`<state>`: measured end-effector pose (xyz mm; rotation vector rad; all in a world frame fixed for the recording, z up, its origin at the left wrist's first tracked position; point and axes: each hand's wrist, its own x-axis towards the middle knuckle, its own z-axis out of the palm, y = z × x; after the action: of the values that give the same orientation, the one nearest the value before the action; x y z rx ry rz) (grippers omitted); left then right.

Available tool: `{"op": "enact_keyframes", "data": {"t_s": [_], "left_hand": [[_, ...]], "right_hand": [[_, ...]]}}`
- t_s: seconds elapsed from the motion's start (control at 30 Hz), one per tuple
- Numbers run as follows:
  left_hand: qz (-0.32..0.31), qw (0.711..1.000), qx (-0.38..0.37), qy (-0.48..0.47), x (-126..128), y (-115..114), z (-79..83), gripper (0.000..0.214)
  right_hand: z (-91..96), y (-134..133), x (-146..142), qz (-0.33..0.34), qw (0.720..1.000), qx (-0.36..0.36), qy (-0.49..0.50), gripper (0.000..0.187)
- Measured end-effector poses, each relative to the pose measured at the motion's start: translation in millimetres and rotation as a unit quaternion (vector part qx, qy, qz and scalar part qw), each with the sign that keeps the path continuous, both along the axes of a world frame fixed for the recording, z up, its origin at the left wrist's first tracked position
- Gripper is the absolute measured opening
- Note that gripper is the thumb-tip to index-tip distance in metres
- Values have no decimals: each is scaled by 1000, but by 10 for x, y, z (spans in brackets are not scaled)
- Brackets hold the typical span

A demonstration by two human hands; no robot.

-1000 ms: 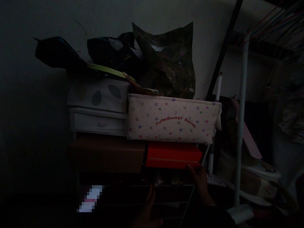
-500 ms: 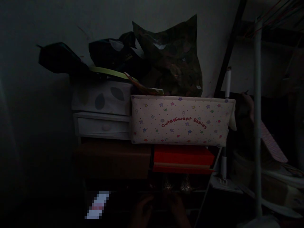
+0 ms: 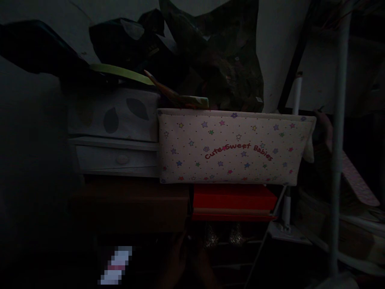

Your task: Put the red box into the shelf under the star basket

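Observation:
In deep shadow at the bottom middle, my left hand (image 3: 177, 257) reaches forward below a brown box (image 3: 129, 208). Close on its right is my right hand (image 3: 205, 261), at about the same height. Both are near a dark rack shelf, beside a pair of glittery shoes (image 3: 211, 237). The fingers are too dark to make out, and so is anything between them. A red box (image 3: 233, 200) sits just above the shoes.
A white fabric bin (image 3: 228, 146) with stars stands above the red box. Left of it are a small white drawer (image 3: 120, 158) and a leaf-patterned box (image 3: 136, 116). Dark bags (image 3: 222, 60) lie on top. A pale pole (image 3: 338, 160) rises at right.
My hands have come closer together, the right one moving left toward the other. The view has moved nearer, so the boxes look larger.

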<state>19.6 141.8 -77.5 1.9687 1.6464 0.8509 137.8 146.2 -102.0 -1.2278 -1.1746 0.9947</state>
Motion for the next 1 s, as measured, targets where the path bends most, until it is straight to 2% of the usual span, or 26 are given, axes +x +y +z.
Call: {"op": "enact_keyframes", "data": {"t_s": [0.07,0.13,0.27,0.33,0.47,0.57,0.63,0.77,0.93,1.0], "left_hand": [[-8,999,-23,-31,18,5,-18,56],[-15,994,-42,-101,23,15,-47,57],[-11,979,-35,-202,13,15,-75,59],[-7,974,-36,-224,5,2,-59,61],[-11,969,-89,-230,-12,-36,-23,67],[-7,964,-82,-254,-14,-41,-74,69],[-19,948,-84,-307,1,-29,-149,71],[-37,896,-117,-427,62,-1,-258,75],[-63,828,-150,-536,155,13,-176,79],[-65,812,-165,-556,191,28,-150,84]], "right_hand": [[-13,43,-37,-4,1000,8,17,37],[-11,76,-70,-5,999,40,24,35],[47,115,-120,-36,994,103,9,29],[88,123,-137,-62,992,110,-9,28],[147,113,-156,-99,983,135,-79,30],[178,98,-151,-121,972,152,-129,29],[197,87,-138,-127,969,151,-151,30],[235,59,-98,-120,967,144,-173,36],[246,50,-35,-119,963,139,-196,38],[226,65,-10,-113,963,143,-201,41]]}}
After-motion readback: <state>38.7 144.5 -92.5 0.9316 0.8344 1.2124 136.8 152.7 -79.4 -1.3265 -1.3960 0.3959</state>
